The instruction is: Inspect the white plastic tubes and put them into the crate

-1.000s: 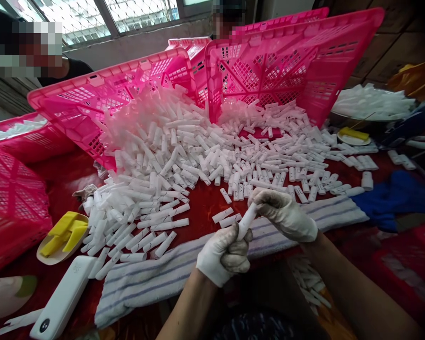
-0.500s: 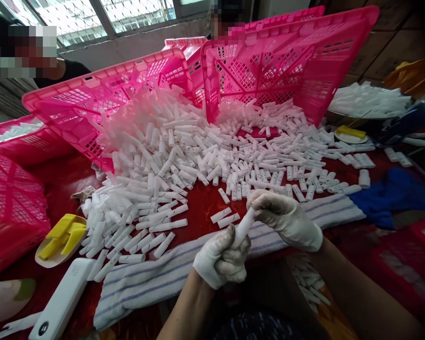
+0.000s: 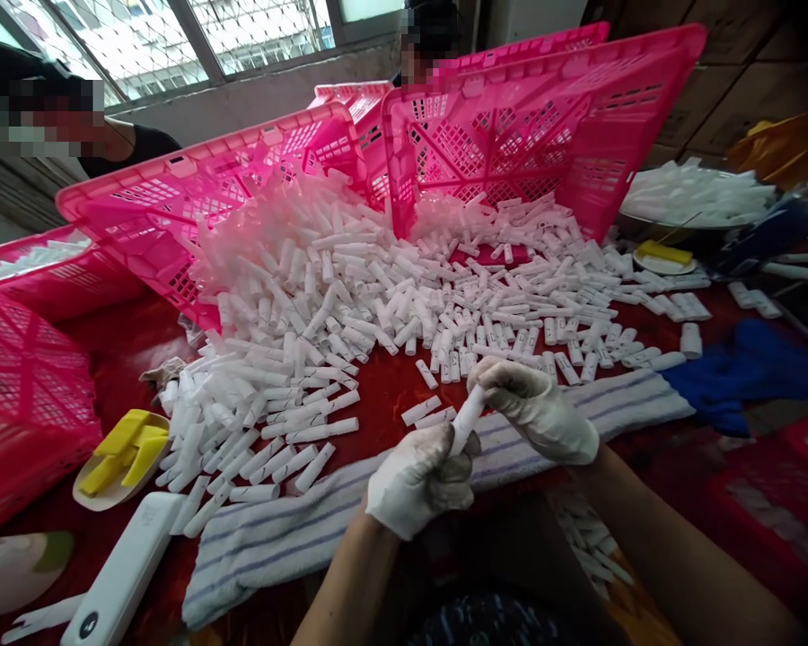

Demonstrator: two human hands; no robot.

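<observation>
A short white tube (image 3: 469, 418) is held between my two gloved hands above the striped towel (image 3: 296, 538). My left hand (image 3: 423, 480) is closed round its lower end, the thumb lying along it. With thumb and fingertips, my right hand (image 3: 535, 404) pinches the upper end. Two white tubes with dark marks, one of them a loose tube (image 3: 421, 410), lie on the red tabletop (image 3: 383, 386) just beyond my left hand. Behind both hands spreads a large heap of similar white tubes (image 3: 350, 287).
Tipped pink baskets (image 3: 512, 135) stand behind the heap. At left are a dish with yellow pieces (image 3: 125, 453) and a white handheld device (image 3: 125, 574). A blue cloth (image 3: 747, 372) lies at right, below a heaped bowl (image 3: 697, 193). Two people are beyond the baskets.
My left hand has turned slightly and its fingers have shifted on the tube. The right hand keeps its pinch, a little further left. The view has tilted slightly.
</observation>
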